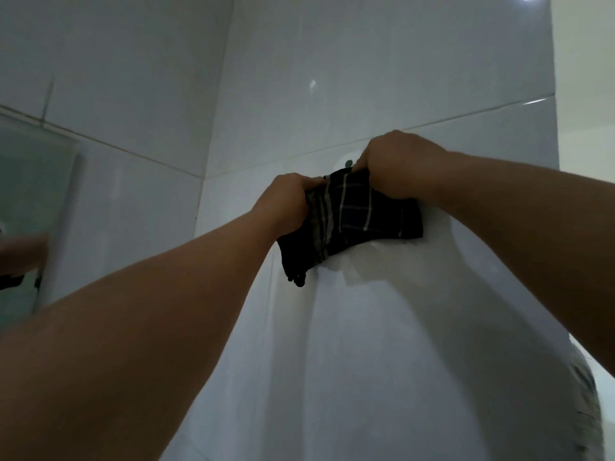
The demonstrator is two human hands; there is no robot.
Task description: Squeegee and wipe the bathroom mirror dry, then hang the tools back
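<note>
A dark checked cloth (pixel 352 217) with pale stripes is pressed high against the white tiled wall (pixel 366 78). My left hand (pixel 283 201) grips its upper left edge. My right hand (pixel 396 161) pinches its top edge just beside a small dark hook (pixel 348 163) on the wall. The cloth's lower corner hangs loose below my left wrist. The mirror (pixel 30 201) shows only as a blurred edge at the far left. No squeegee is in view.
A white towel or sheet (pixel 382 344) hangs on the wall under the cloth and fills the lower middle. The tiled corner (pixel 206 161) runs down left of my hands. A doorway edge (pixel 585 94) lies at the right.
</note>
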